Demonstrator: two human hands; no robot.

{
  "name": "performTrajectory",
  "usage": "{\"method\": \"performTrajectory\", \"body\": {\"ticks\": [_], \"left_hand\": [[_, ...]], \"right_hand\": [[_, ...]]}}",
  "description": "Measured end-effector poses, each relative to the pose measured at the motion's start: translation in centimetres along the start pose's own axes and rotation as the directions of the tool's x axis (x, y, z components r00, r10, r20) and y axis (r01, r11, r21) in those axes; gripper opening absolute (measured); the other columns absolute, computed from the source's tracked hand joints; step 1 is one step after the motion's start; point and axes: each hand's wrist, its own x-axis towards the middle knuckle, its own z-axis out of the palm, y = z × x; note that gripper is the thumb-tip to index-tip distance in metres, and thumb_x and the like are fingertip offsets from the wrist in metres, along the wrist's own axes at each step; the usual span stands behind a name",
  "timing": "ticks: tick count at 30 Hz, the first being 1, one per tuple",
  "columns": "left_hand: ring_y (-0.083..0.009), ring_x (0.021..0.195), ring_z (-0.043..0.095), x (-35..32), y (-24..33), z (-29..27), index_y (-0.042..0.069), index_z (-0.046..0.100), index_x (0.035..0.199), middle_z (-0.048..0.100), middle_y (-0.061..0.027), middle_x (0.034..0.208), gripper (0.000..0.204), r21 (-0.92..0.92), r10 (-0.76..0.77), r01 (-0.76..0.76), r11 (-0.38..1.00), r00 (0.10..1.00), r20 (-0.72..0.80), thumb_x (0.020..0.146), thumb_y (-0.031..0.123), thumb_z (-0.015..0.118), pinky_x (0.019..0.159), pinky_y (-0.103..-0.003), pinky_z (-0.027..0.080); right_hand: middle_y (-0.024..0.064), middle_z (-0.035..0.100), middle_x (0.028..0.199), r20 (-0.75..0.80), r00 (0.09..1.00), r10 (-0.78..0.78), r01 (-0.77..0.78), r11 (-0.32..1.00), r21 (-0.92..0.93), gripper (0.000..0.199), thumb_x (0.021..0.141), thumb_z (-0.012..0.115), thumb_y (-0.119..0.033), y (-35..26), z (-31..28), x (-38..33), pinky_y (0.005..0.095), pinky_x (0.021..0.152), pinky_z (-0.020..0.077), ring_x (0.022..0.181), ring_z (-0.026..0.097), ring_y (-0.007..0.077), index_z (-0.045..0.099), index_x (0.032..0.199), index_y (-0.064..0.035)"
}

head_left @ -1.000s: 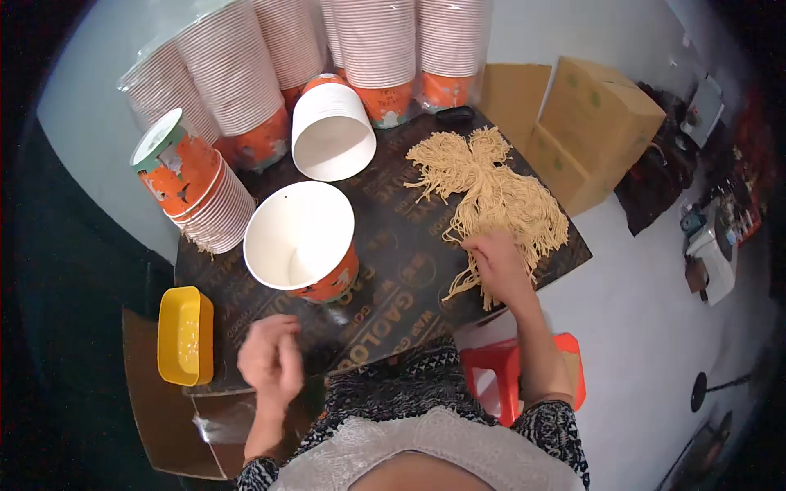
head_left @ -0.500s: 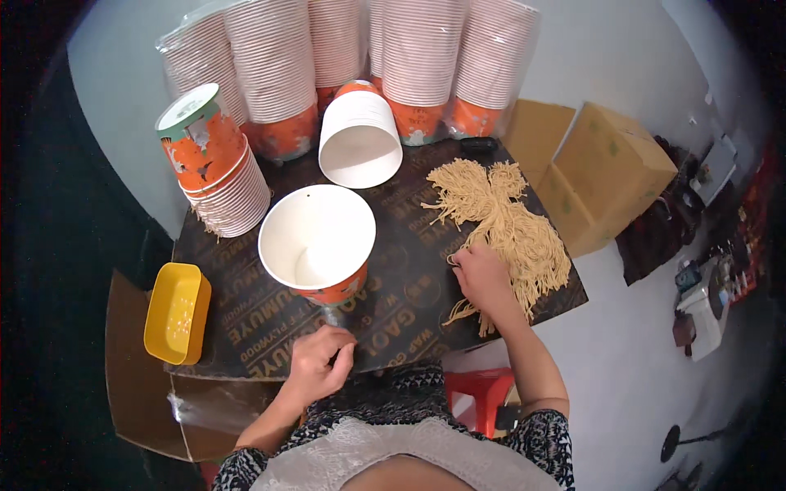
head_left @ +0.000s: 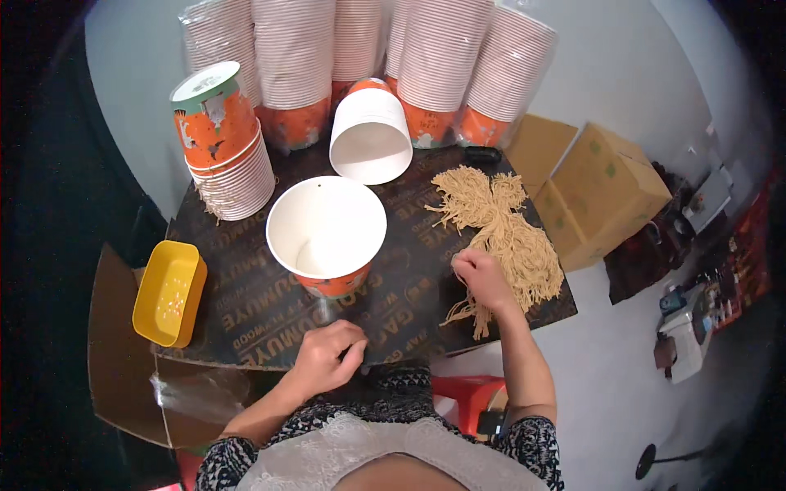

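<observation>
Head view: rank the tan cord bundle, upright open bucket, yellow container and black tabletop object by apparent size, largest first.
1. Tan cord bundle, upright open bucket: too close to rank
2. Yellow container
3. Black tabletop object

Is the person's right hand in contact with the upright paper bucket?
Apart: the head view shows a strip of dark tabletop between the right hand and the upright paper bucket.

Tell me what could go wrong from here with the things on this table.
The right hand is beside the loose pile of strings, so strands might tangle or drag along.

The left hand is near the open paper bucket and could knock it.

The yellow box sits at the table's left edge; a bump might spill its pale bits.
</observation>
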Motion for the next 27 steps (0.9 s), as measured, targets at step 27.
{"method": "performTrajectory", "body": {"ticks": [27], "left_hand": [[-0.0239, 0.087, 0.063, 3.5, 0.4, 3.7, -0.001, 0.065, 0.109, 0.059, -0.0148, 0.11, 0.022, -0.24, -0.233, 0.27, 0.933, 0.957, 0.17, 0.089, 0.004, 0.056, 0.072, -0.032, 0.051]], "right_hand": [[0.0126, 0.07, 0.076, 0.501, 0.833, 0.233, -0.544, 0.502, 0.672, 0.014, 0.095, 0.06, -0.017, -8.8, 3.1, -7.7, 0.0198, 0.041, 0.0364, 0.044, 0.053, 0.0097, 0.064, 0.096, -0.0047]]}}
